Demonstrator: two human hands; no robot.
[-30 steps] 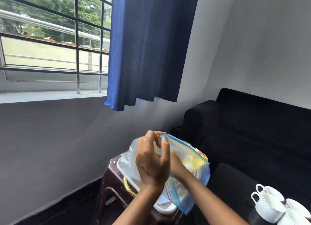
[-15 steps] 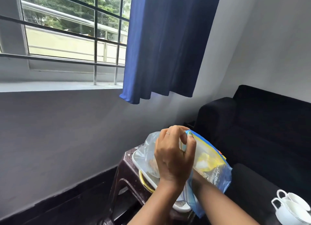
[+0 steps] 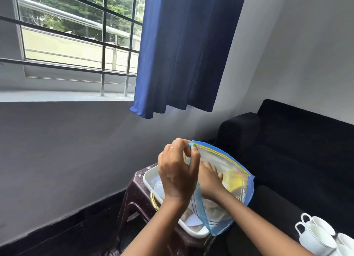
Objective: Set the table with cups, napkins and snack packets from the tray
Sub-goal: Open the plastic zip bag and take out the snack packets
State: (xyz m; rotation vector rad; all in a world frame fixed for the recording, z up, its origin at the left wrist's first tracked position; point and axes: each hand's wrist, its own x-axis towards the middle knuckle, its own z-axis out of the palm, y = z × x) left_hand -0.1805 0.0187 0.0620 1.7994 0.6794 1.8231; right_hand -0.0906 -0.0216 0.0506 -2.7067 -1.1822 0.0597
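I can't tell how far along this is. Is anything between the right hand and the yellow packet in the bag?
Nothing visible. The left hand pinches the zip bag open at its top corner, and the right hand is inside, fingers reaching toward the yellow packet; contact is unclear.

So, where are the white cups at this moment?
In the head view the cups sit clustered at the bottom right corner, on the dark seat by the sofa, to the right of the zip bag and tray.

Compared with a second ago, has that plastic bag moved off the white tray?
No. The zip bag still hangs over the white tray; the left hand keeps pinching its top corner. Only the camera turned.
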